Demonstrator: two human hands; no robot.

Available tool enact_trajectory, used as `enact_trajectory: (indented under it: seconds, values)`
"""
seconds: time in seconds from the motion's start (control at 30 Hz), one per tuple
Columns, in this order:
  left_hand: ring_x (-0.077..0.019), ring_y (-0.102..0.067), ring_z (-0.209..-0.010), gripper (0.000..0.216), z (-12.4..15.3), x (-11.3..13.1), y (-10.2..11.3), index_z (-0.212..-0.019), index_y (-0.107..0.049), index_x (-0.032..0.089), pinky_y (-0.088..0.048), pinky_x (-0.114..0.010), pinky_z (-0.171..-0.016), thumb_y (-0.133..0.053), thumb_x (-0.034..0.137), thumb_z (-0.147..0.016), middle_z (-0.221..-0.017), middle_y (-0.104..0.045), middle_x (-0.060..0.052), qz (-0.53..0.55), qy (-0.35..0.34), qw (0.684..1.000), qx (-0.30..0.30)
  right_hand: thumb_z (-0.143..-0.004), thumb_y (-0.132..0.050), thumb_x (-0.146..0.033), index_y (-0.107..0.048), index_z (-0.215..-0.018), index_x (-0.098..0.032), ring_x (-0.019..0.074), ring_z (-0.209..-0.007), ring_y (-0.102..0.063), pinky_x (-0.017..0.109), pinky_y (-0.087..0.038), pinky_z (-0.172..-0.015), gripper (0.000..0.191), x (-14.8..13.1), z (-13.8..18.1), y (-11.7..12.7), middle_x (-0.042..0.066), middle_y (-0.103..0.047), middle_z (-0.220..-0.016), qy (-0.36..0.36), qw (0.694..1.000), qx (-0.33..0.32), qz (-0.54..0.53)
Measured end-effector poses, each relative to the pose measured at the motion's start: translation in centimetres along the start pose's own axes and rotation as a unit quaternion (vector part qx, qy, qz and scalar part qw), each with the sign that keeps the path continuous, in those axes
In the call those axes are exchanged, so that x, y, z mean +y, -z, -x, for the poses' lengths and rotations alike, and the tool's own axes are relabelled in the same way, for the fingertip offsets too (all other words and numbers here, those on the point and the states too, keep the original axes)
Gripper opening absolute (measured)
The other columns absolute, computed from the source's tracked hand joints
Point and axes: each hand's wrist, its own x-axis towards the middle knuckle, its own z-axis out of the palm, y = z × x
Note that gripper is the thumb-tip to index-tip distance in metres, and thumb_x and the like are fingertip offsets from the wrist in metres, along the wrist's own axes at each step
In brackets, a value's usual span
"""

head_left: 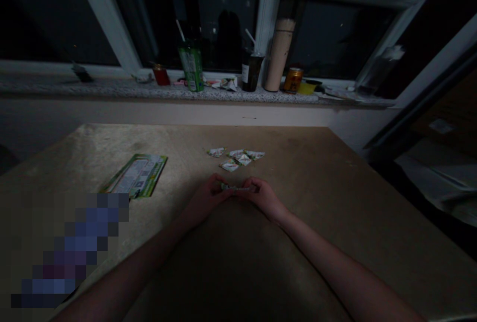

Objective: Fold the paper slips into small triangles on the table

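Patterned piece (238,189), small and thin, is seen in the head view between the two hands, near the middle of the tabletop (316,178); one side is pinched by the left hand (208,197), the other by the right hand (266,199), so the grip of both is closed on it; whether the tabletop is touched by it cannot be told; just beyond, similar small pieces (244,159) are grouped, one set slightly apart to the left; a green-and-white packet (134,175) is laid farther left; on the windowsill (223,94) a green cup (191,68) and an orange can (293,80) are stood
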Motion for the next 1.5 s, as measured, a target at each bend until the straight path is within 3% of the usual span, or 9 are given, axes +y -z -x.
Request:
enact_trajectory:
  seconds: [0.13,0.37,0.5,0.6,0.8,1.13,1.23,1.37,1.5]
  values:
    - [-0.0161,-0.061,-0.059,0.032,0.00,-0.09,0.11,-0.096,-0.048,0.022,-0.041,-0.022,-0.050,-0.061,0.044,-0.077,-0.065,-0.061,0.005,0.010,0.005,1.000,-0.006,-0.058,-0.076,-0.037,-0.055,-0.067,-0.017,0.0098,-0.054,-0.051,0.020,-0.035,-0.051,0.030,0.06,-0.08,0.12,-0.004,-0.061,-0.060,-0.016,1.000,0.011,0.000]
    - [-0.0133,-0.054,-0.048,0.032,-0.06,-0.08,0.01,-0.090,-0.046,0.021,-0.033,-0.020,-0.043,-0.062,0.045,-0.076,-0.056,-0.054,0.008,0.002,0.022,1.000,0.018,-0.057,-0.074,-0.044,-0.052,-0.064,-0.018,0.0110,-0.050,-0.051,0.020,-0.031,-0.046,0.035,0.76,-0.49,-0.01,-0.004,-0.057,-0.054,-0.029,0.999,0.036,0.004]
    - [-0.0147,-0.055,-0.050,0.040,-0.28,-0.22,0.11,-0.103,-0.049,0.021,-0.034,-0.020,-0.043,-0.064,0.044,-0.075,-0.056,-0.057,0.007,-0.007,0.028,0.999,0.018,-0.056,-0.075,-0.045,-0.052,-0.064,-0.018,0.0106,-0.047,-0.050,0.020,-0.029,-0.045,0.036,0.82,-0.56,-0.12,-0.005,-0.056,-0.052,-0.022,0.998,0.058,0.023]
    - [-0.0166,-0.060,-0.055,0.048,-0.47,-0.36,0.24,-0.114,-0.052,0.021,-0.037,-0.021,-0.046,-0.065,0.045,-0.075,-0.059,-0.061,0.005,-0.006,0.027,1.000,0.000,-0.055,-0.076,-0.044,-0.050,-0.064,-0.018,0.0104,-0.047,-0.049,0.021,-0.032,-0.046,0.038,0.76,-0.46,-0.13,-0.006,-0.054,-0.052,-0.011,0.998,0.066,0.008]
    - [-0.0220,-0.066,-0.076,0.040,-0.48,-0.13,0.43,-0.104,-0.064,0.017,-0.047,-0.026,-0.062,-0.063,0.046,-0.076,-0.082,-0.071,-0.003,0.008,0.027,0.998,-0.049,-0.053,-0.079,-0.037,-0.049,-0.076,-0.020,0.0095,-0.045,-0.048,0.020,-0.035,-0.046,0.041,0.60,-0.29,0.06,-0.010,-0.052,-0.050,0.031,0.997,0.060,-0.034]
    - [-0.0215,-0.067,-0.079,0.044,-0.49,-0.14,0.25,-0.112,-0.060,0.018,-0.049,-0.027,-0.065,-0.066,0.040,-0.074,-0.086,-0.072,-0.003,0.014,0.017,1.000,-0.013,-0.052,-0.081,-0.034,-0.055,-0.081,-0.019,0.0117,-0.047,-0.055,0.021,-0.039,-0.048,0.042,0.42,-0.14,-0.33,-0.007,-0.059,-0.052,0.015,0.995,0.081,-0.062]
    - [-0.0216,-0.067,-0.077,0.044,-0.37,-0.11,0.36,-0.112,-0.061,0.018,-0.050,-0.027,-0.063,-0.065,0.041,-0.074,-0.084,-0.072,-0.003,0.016,0.015,1.000,-0.016,-0.051,-0.081,-0.033,-0.059,-0.080,-0.018,0.0122,-0.051,-0.058,0.022,-0.042,-0.051,0.039,0.21,-0.16,-0.20,-0.005,-0.063,-0.057,-0.010,0.996,0.060,-0.066]
    - [-0.0220,-0.067,-0.083,0.045,-0.19,-0.11,0.63,-0.113,-0.060,0.018,-0.050,-0.028,-0.069,-0.064,0.041,-0.075,-0.091,-0.071,-0.003,0.016,0.007,1.000,-0.011,-0.054,-0.079,-0.040,-0.066,-0.072,-0.016,0.0139,-0.056,-0.061,0.025,-0.047,-0.056,0.033,-0.14,-0.06,0.03,0.000,-0.068,-0.065,-0.049,0.998,-0.020,-0.035]
    - [-0.0213,-0.066,-0.085,0.048,-0.04,0.18,0.74,-0.116,-0.059,0.019,-0.049,-0.027,-0.071,-0.064,0.042,-0.074,-0.093,-0.071,-0.003,0.009,0.004,1.000,-0.014,-0.060,-0.075,-0.046,-0.070,-0.071,-0.015,0.0131,-0.054,-0.059,0.024,-0.047,-0.055,0.034,-0.05,0.10,0.11,0.001,-0.069,-0.065,-0.038,0.998,-0.045,-0.011]
